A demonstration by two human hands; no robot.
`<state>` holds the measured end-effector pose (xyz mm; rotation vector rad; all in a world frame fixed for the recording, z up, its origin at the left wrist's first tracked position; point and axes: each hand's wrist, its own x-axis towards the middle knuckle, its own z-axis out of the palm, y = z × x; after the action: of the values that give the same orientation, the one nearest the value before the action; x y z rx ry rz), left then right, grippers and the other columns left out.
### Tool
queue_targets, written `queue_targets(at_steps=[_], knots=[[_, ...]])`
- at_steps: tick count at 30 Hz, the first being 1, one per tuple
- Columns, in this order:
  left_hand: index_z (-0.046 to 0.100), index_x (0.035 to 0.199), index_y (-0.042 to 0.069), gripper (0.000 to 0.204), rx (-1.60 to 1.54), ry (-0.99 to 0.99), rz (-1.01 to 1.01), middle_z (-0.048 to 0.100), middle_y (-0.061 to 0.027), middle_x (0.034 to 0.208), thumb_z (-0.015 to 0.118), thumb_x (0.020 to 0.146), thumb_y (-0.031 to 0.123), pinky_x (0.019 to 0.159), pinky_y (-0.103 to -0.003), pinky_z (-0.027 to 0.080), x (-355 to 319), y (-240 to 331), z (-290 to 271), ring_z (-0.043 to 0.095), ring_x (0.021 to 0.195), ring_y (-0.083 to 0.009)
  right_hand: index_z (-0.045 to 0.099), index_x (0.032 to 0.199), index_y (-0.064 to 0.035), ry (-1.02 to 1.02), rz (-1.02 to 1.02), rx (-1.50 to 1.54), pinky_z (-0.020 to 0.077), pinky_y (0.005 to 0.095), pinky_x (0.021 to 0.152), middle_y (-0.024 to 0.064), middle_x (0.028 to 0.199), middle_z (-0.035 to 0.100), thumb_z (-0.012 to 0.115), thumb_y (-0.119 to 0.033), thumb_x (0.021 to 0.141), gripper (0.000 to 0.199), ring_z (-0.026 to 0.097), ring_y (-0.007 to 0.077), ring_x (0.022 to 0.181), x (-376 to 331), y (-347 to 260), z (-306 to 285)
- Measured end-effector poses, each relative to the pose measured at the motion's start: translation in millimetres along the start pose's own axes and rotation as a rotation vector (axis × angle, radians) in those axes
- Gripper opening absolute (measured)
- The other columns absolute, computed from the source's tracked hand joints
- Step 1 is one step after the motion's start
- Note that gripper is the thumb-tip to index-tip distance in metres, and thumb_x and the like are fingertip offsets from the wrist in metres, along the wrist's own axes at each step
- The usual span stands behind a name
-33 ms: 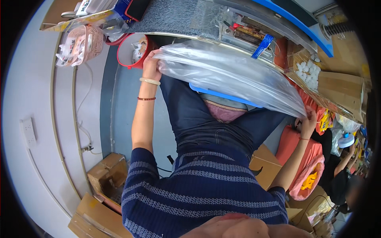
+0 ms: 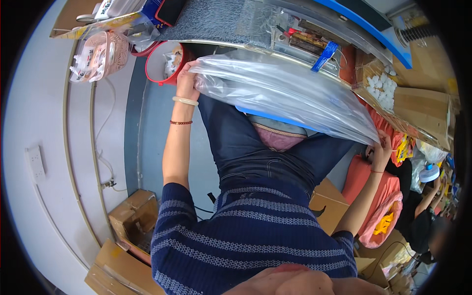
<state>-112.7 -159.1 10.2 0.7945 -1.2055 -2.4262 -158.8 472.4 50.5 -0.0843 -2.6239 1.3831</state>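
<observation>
A wide piece of clear plastic sheeting (image 2: pixel 275 91) stretches in long folds above my lap. Its left end is gripped in my left hand (image 2: pixel 187 81), next to the red-rimmed bucket. My right hand (image 2: pixel 382 147) pinches the lower right corner, beside orange-red bags. Below the sheeting, a blue edge (image 2: pixel 275 116) shows over my thighs, and the rest of that thing is covered. A mauve and grey cloth item (image 2: pixel 278 136) lies between my legs.
A workbench with a grey fuzzy mat (image 2: pixel 211 22) runs ahead. On it sits a metal machine (image 2: pixel 307 39) with a blue strap (image 2: pixel 325 56). The red-rimmed bucket (image 2: pixel 164 61) and a pink basket (image 2: pixel 110 54) are left. At right are a carton of white pieces (image 2: pixel 381 88) and another person's arm (image 2: pixel 427 201).
The folds of the plastic sheeting have shifted a little, and slightly less of the blue edge shows. Both hands stay in nearly the same places.
</observation>
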Motion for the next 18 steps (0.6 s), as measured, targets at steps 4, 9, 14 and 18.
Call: queue_targets(at_steps=[4, 9, 14, 18], knots=[[0.058, 0.101, 0.005, 0.025, 0.413, -0.351, 0.029, 0.061, 0.0018, 0.085, 0.063, 0.080, -0.009, 0.072, -0.025, 0.051, -26, 16, -8, 0.061, 0.078, -0.0108, 0.063, 0.106, -0.0015, 0.049, 0.168, 0.131, 0.0382, 0.0191, 0.051, 0.0001, 0.080, 0.060, 0.058, 0.002, 0.086, 0.021, 0.048, 0.0046, 0.059, -4, 10, -5], [0.057, 0.101, 0.002, 0.032, 1.316, -0.215, 0.258, 0.059, -0.0025, 0.073, 0.059, 0.073, -0.013, 0.062, -0.027, 0.051, -23, -17, -85, 0.063, 0.069, -0.0148, 0.064, 0.098, -0.0033, 0.254, 0.283, 0.263, 0.0333, 0.0200, 0.040, 0.0006, 0.074, 0.057, 0.058, 0.002, 0.086, 0.015, 0.046, 0.0050, 0.051, -31, 30, 30], [0.055, 0.104, 0.000, 0.022, 0.980, 0.060, -0.033, 0.062, -0.0079, 0.072, 0.053, 0.083, -0.007, 0.050, -0.030, 0.048, -46, -50, -64, 0.062, 0.060, -0.0175, 0.058, 0.108, 0.0011, 0.254, 0.734, 0.763, 0.0380, 0.0184, 0.042, 0.0059, 0.087, 0.061, 0.055, 0.001, 0.089, 0.019, 0.053, 0.0093, 0.057, -86, 70, 41], [0.053, 0.113, 0.002, 0.019, 0.090, 0.160, -0.367, 0.067, -0.0113, 0.088, 0.050, 0.094, 0.002, 0.048, -0.030, 0.050, -56, -51, -72, 0.066, 0.065, -0.0207, 0.045, 0.128, 0.0085, 0.177, 1.049, 1.200, 0.0476, 0.0445, 0.105, 0.0209, 0.126, 0.056, 0.036, -0.004, 0.100, 0.032, 0.054, 0.0348, 0.121, -95, 54, 36]])
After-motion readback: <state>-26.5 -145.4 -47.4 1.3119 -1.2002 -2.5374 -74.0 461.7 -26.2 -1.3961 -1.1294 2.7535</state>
